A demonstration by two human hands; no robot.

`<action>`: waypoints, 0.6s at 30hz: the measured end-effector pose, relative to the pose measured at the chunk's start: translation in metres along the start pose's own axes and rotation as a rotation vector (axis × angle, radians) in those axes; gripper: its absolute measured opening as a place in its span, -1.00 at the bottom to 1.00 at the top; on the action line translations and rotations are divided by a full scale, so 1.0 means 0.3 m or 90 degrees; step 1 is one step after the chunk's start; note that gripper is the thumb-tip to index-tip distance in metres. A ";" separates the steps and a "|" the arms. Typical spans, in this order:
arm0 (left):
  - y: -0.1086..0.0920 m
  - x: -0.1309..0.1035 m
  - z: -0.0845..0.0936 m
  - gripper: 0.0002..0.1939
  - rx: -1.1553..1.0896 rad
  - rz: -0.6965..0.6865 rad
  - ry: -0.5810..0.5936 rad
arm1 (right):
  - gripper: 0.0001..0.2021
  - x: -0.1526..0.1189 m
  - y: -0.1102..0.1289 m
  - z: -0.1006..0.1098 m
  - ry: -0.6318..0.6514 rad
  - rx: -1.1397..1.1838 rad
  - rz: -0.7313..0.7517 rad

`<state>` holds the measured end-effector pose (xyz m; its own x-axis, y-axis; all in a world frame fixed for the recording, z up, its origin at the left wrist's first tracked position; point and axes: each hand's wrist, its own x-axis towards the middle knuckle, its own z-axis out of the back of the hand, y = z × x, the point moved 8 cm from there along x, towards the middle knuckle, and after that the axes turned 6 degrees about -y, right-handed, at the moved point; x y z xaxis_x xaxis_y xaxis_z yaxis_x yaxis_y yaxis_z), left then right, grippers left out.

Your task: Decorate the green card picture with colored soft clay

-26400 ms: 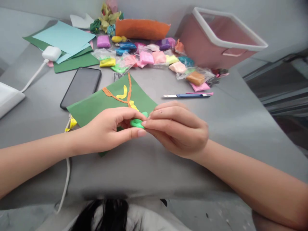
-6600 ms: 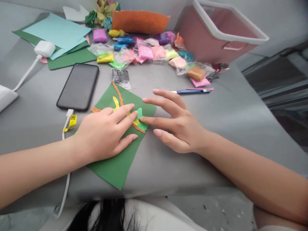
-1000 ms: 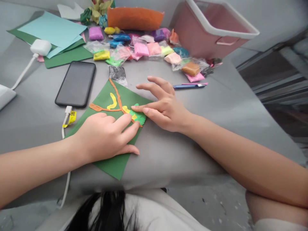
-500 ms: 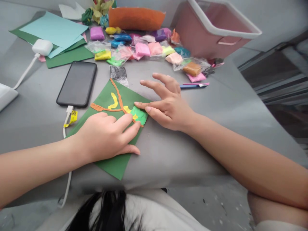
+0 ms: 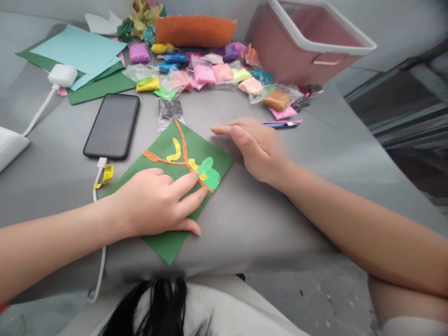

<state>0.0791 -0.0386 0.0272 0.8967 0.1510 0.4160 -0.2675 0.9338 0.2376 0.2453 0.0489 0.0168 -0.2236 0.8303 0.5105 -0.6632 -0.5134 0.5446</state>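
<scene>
A green paper sheet (image 5: 210,150) lies turned like a diamond near the table's front edge. Orange clay strips (image 5: 184,142) branch across it, with a yellow clay curve (image 5: 176,150) and a flat light-green clay patch (image 5: 210,175) towards its right corner. My left hand (image 5: 163,203) rests on the sheet with fingers apart, two fingertips touching beside the green patch and the orange strip. My right hand (image 5: 254,147) is just right of the sheet, holding nothing, its index finger stretched out and its thumb alongside.
A black phone (image 5: 112,126) with a white cable lies left of the sheet. Behind are bagged clay packs (image 5: 205,73), an orange piece (image 5: 196,31), stacked coloured papers (image 5: 77,49) and a pink bin (image 5: 280,51). A slim blue tool (image 5: 282,125) lies behind my right hand.
My right hand has lifted off the green patch and drawn back to the right, its fingers closer together. The sheet has turned slightly and shifted right under my left hand.
</scene>
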 end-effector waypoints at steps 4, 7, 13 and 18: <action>-0.022 -0.007 0.008 -0.40 -0.071 -0.083 0.017 | -0.52 0.030 -0.031 -0.067 0.086 0.120 -0.161; -0.034 -0.014 0.019 -0.51 -0.122 -0.134 0.021 | -0.51 0.067 -0.045 -0.124 0.138 0.246 -0.240; -0.029 -0.010 0.062 -0.65 -0.123 -0.152 -0.034 | -0.79 0.142 -0.015 -0.176 0.309 0.315 -0.217; 0.016 0.000 0.126 -0.84 -0.058 -0.057 -0.189 | -0.84 0.167 -0.080 -0.075 0.045 0.338 -0.329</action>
<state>0.0646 -0.0465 0.0615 0.7698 -0.0213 0.6380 -0.1477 0.9664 0.2104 0.2341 0.1078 0.0144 -0.0339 0.9972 0.0672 -0.2660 -0.0739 0.9611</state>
